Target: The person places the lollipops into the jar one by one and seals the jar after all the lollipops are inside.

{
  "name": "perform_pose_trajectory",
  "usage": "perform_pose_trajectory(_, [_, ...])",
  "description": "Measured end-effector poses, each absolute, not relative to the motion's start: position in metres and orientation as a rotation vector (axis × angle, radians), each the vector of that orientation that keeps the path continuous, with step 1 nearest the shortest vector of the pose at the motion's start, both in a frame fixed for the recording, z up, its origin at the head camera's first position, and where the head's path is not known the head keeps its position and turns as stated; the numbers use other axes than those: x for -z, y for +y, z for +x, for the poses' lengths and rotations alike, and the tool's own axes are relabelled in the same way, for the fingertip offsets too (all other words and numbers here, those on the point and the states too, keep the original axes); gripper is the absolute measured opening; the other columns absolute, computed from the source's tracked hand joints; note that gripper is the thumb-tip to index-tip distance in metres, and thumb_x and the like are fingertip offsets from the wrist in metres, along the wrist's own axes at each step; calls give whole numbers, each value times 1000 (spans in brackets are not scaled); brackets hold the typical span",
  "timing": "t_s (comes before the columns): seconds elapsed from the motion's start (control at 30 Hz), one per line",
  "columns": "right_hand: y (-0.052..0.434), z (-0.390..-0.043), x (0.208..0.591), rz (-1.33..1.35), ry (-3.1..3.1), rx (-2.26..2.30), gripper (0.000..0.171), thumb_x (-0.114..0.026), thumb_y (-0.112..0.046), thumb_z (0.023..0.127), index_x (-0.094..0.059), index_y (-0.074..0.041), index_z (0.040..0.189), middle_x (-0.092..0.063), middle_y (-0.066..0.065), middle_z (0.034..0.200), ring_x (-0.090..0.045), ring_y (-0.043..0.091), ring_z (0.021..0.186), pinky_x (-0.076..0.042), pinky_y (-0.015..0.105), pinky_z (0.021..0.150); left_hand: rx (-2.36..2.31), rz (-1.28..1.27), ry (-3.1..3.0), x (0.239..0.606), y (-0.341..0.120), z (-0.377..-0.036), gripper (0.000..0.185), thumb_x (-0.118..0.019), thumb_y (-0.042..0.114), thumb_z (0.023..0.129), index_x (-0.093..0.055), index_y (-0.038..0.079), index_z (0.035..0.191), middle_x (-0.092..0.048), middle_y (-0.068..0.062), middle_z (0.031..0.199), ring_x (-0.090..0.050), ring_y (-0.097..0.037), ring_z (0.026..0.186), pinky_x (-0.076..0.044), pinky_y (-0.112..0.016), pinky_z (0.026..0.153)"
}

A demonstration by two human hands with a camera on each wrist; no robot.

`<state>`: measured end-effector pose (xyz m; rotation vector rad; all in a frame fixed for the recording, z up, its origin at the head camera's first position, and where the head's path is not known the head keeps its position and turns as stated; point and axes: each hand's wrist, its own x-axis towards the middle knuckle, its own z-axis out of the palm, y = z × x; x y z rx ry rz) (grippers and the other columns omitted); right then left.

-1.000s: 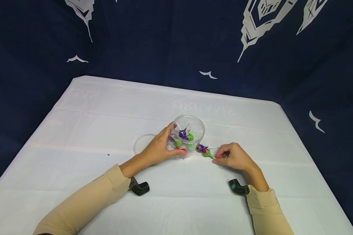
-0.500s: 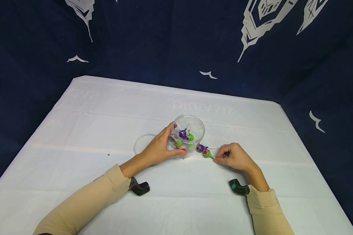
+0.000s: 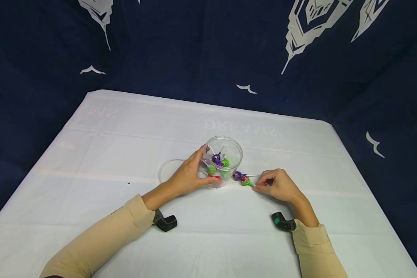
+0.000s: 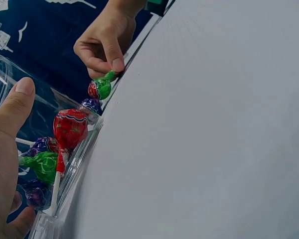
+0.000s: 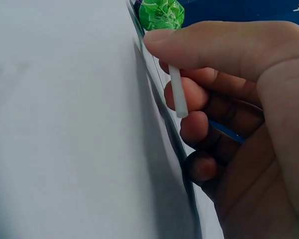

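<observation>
A clear plastic jar stands upright on the table, its mouth uncovered. My left hand grips it from the left, thumb across the near side. Several wrapped lollipops lie inside, among them a red lollipop and a green lollipop against the wall. Right of the jar, my right hand pinches the white stick of a green-wrapped lollipop between thumb and fingers. Close behind that one, a purple lollipop lies on the table beside the jar, its stick pointing right.
A clear round lid or ring lies on the table to the left of the jar, partly behind my left hand. A white cloth covers the table. Behind it hangs a dark blue curtain with white patterns.
Both hands keep their places, the left on the jar and the right at the green lollipop's stick. The green lollipop has shifted very slightly.
</observation>
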<state>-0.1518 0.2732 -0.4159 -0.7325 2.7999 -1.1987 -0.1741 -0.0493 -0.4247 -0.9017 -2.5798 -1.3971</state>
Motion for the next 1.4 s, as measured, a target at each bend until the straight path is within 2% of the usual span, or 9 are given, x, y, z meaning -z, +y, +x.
perform_pose_trajectory(0.2, [275,-152,415,-776,2782,1264,23,-85,4,71,-74,-15,68,-66,-5,69,-49,4,58,-41,18,49,1402,-912,-2577,425,-49,-174,110,-85,40,78,-17,4,157,-35,-18,154,-39,-29,138,-33,-43,113])
perform_pose_trajectory(0.4, [273,-150,411,-780,2775,1326,23,-83,9,71,-74,-12,69,-67,-1,70,-49,3,61,-39,18,51,1402,-912,-2584,425,-49,-175,108,-84,40,79,-17,5,157,-34,-17,155,-38,-30,140,-32,-44,113])
perform_pose_trajectory(0.73, [257,-138,384,-757,2782,1450,18,-77,17,71,-71,1,67,-66,12,68,-50,6,62,-39,20,54,1401,-904,-2596,425,-50,-175,109,-84,41,79,-17,5,157,-36,-17,153,-41,-30,138,-34,-44,112])
perform_pose_trajectory(1.0, [263,-143,391,-750,2772,1542,19,-76,20,70,-71,3,69,-67,13,69,-50,7,62,-39,24,55,1401,-918,-2576,425,-50,-175,109,-84,41,78,-17,5,157,-35,-17,154,-38,-29,139,-33,-43,112])
perform_pose_trajectory(1.2, [274,-151,406,-750,2710,1663,22,-73,25,70,-71,3,70,-68,10,72,-55,8,66,-42,21,57,1404,-922,-2574,425,-50,-175,109,-84,41,79,-17,6,157,-35,-17,154,-38,-29,140,-32,-42,113])
perform_pose_trajectory(1.4, [276,-152,405,-805,2638,1790,17,-70,25,73,-71,8,75,-69,4,73,-57,9,69,-45,19,61,1413,-923,-2575,425,-50,-175,109,-84,40,79,-16,6,157,-36,-17,154,-39,-29,139,-33,-43,112])
